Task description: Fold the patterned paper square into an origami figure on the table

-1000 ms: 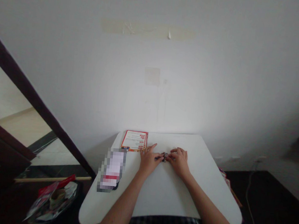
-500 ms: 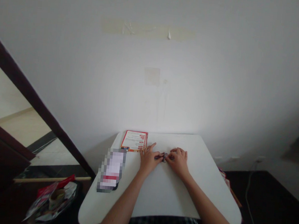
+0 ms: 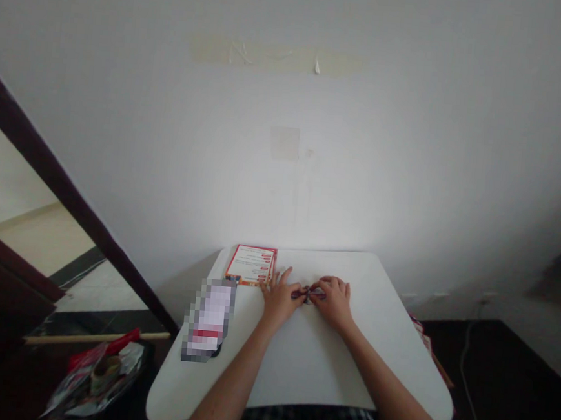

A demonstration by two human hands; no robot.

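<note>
A small dark knotted strip [image 3: 307, 295], reddish and purple and bow-shaped, lies at the middle of the white table [image 3: 307, 367]. My left hand [image 3: 280, 299] pinches its left end, and my right hand [image 3: 334, 303] pinches its right end. Both hands rest on the tabletop, and the fingers hide part of the strip. Left of my left hand lies a red-bordered printed card [image 3: 251, 265], close to the fingertips. A pixelated, unreadable flat item [image 3: 208, 317] lies further left.
A white wall rises behind the table. Below the table at left, a crumpled plastic bag [image 3: 97, 377] lies beside a wooden stick [image 3: 95, 338]. A dark door frame [image 3: 54, 179] crosses the left side. A cable [image 3: 465, 360] hangs at right.
My hands have drawn slightly closer, and the strip now looks tighter and more bow-shaped between my fingers. The card and the pixelated item have not moved.
</note>
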